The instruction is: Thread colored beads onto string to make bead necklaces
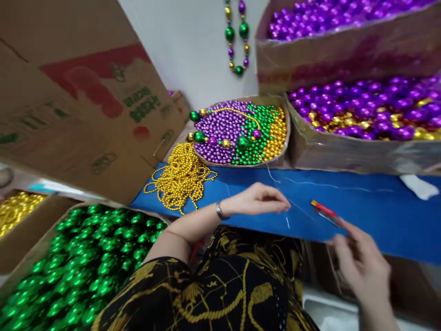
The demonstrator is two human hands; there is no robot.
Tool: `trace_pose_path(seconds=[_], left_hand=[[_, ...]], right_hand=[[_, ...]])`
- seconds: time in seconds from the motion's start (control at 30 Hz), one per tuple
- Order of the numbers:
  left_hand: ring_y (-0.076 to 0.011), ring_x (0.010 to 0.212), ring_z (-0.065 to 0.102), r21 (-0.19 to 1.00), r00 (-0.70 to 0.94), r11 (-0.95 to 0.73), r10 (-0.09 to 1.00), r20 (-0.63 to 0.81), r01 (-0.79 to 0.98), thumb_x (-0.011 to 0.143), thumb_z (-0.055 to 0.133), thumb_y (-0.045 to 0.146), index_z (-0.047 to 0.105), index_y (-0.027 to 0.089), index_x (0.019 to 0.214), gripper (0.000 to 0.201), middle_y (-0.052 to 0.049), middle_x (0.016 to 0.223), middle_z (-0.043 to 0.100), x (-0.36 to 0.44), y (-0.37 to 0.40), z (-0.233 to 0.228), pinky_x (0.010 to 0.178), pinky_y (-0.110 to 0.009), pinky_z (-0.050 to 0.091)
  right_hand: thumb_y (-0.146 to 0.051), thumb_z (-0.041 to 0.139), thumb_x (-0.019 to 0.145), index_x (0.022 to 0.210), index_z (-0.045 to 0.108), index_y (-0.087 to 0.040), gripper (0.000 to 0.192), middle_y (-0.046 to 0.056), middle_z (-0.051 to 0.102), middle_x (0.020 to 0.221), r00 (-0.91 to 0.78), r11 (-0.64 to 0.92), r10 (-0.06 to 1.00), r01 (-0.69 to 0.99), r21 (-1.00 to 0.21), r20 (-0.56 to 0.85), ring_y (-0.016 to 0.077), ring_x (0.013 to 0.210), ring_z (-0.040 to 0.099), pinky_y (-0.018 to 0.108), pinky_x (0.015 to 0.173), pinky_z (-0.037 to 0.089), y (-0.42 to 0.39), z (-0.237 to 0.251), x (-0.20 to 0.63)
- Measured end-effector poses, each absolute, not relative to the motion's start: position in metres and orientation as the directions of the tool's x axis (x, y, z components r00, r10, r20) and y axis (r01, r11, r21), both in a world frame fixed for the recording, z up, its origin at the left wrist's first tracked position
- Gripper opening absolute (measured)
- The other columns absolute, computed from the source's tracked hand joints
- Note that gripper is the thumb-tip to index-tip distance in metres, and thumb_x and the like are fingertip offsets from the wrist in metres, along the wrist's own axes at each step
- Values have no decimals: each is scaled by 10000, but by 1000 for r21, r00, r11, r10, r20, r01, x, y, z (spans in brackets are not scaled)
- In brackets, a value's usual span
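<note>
My left hand (262, 200), with a metal band at its wrist, is closed in a pinch above the blue tabletop (372, 216). A thin clear thread (299, 208) runs by its fingertips. To the right, my right hand (361, 264) is smeared by motion, its thumb and forefinger apart. Its forefinger reaches the near end of a slim red-and-yellow tool (327, 211) with a greyish metal edge, whose exact kind I cannot make out. A bead strand (226, 143) of large green, purple and gold beads lies over a box of small beads (287, 151).
Gold bead strings (182, 172) are heaped at left, before a big cardboard box (113, 151). Green beads (103, 262) fill a box at lower left. Purple beads (344, 14) fill boxes at right. A necklace (239, 69) hangs on the wall. A white scrap (418, 186) lies at far right.
</note>
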State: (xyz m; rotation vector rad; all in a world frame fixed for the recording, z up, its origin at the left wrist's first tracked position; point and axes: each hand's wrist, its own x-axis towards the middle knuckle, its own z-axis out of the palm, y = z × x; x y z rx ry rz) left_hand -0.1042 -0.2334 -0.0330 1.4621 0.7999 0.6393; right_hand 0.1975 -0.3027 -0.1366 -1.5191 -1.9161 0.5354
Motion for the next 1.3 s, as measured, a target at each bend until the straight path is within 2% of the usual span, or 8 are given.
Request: trace_pose_path(seconds=[0.13, 0.23, 0.33, 0.5, 0.6, 0.73, 0.93, 1.3], left_hand=[[-103, 801, 663, 998, 638, 17, 768, -47, 53, 879, 644, 278, 699, 114, 1001, 212, -92, 963, 732, -129, -235, -37, 781, -238, 546], [-103, 763, 660, 999, 575, 37, 817, -53, 39, 879, 647, 315, 701, 116, 979, 229, -84, 908, 731, -160, -233, -37, 751, -239, 547], [-108, 781, 663, 992, 515, -41, 857, -28, 122, 885, 635, 336, 695, 141, 1065, 273, -84, 952, 735, -196, -222, -34, 747, -246, 548], [-149, 900, 657, 816, 137, -336, 941, 308, 471, 904, 578, 326, 675, 164, 1126, 291, -91, 1052, 723, -279, -160, -16, 827, -306, 539], [-187, 960, 631, 565, -127, -166, 888, 442, 808, 916, 507, 242, 665, 148, 1139, 289, -104, 1077, 703, -337, -106, -2, 916, -365, 502], [-276, 1150, 527, 268, -250, 153, 891, 379, 951, 879, 432, 116, 586, 133, 1290, 439, -149, 1272, 602, -392, -42, 4, 995, -429, 443], [-310, 1165, 466, 116, -199, 178, 956, 214, 977, 804, 501, 85, 483, 125, 1412, 609, -150, 1377, 525, -420, 7, -6, 1009, -451, 408], [-377, 1204, 414, -17, -167, 171, 977, 134, 985, 834, 595, 260, 583, 140, 1277, 459, -180, 1280, 546, -426, 25, -7, 934, -471, 444]], right_hand=[[-453, 511, 928, 1432, 430, -304, 532, 81, 677, 1138, -587, 343, 805, 341, -875, 86, 171, 737, 674, 349, 745, 596, -241, -89, 99], [-461, 468, 959, 1120, 652, -231, 336, 23, 686, 792, -750, 337, 661, 314, -887, -14, 142, 650, 638, 257, 630, 553, -211, -84, 66], [-494, 413, 972, 950, 683, -231, 378, 30, 701, 807, -705, 420, 709, 442, -793, -17, 157, 684, 660, 265, 635, 547, -183, -84, 66], [-592, 481, 884, 1094, 705, -288, 433, 58, 719, 1103, -689, 640, 725, 663, -388, 19, 269, 929, 702, 416, 799, 567, -113, -63, 89], [-596, 429, 893, 1096, 703, -281, 464, 65, 711, 1121, -632, 639, 766, 734, -231, 114, 276, 939, 696, 411, 784, 556, -60, -37, 73], [-486, 389, 935, 1208, 655, -230, 459, 96, 702, 1149, -505, 535, 831, 841, -87, 233, 278, 971, 673, 379, 775, 521, 4, -15, 4], [-437, 343, 963, 1322, 596, -251, 477, 134, 637, 1225, -357, 357, 928, 934, 15, 110, 286, 1001, 644, 383, 773, 501, 58, -21, -65], [-386, 549, 897, 1102, 683, -229, 291, 82, 670, 1108, -422, 425, 905, 903, -60, 58, 224, 977, 610, 320, 823, 464, 82, -23, -68]])
